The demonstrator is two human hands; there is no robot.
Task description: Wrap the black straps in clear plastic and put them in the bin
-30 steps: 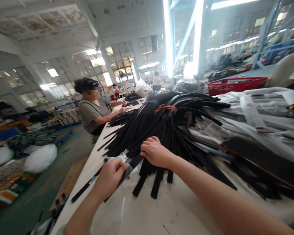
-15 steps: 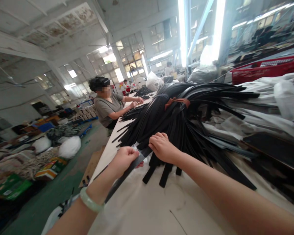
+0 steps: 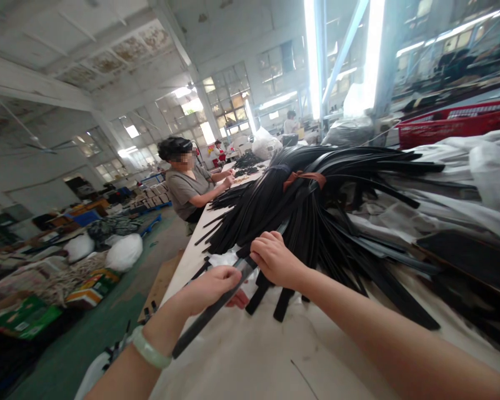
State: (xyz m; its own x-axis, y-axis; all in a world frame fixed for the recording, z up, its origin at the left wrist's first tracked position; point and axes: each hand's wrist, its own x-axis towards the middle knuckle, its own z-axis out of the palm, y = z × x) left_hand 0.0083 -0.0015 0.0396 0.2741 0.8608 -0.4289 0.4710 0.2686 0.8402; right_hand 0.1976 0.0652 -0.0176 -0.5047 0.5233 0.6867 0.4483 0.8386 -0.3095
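A flat black strip (image 3: pixel 206 321) runs slantwise between my two hands, its near end sticking out toward me above the pale tabletop. My left hand (image 3: pixel 210 289), below a pale green bangle (image 3: pixel 150 349), holds it with the thumb on top and the fingers underneath. Farther up the strip, my right hand (image 3: pixel 278 260) is closed around it with curled fingers. A greyish, shiny patch shows on the strip between the hands. Just beyond lies a large bundle of black strips (image 3: pixel 266 205), bound with a brown tie (image 3: pixel 305 179). Crumpled clear plastic (image 3: pixel 225 258) is beside my left hand.
Across the table (image 3: pixel 241 366), a co-worker (image 3: pixel 187 183) in a grey shirt stands at the left edge with both hands over small pieces. White wrapping (image 3: pixel 454 183) and a red crate (image 3: pixel 458 123) are at the right. Sacks (image 3: pixel 125 251) and boxes cover the floor at left.
My left thumb has straightened along the strip and the fingers beneath are more spread. My right hand keeps its grip. The co-worker's hands have drawn back slightly. The view has shifted a little.
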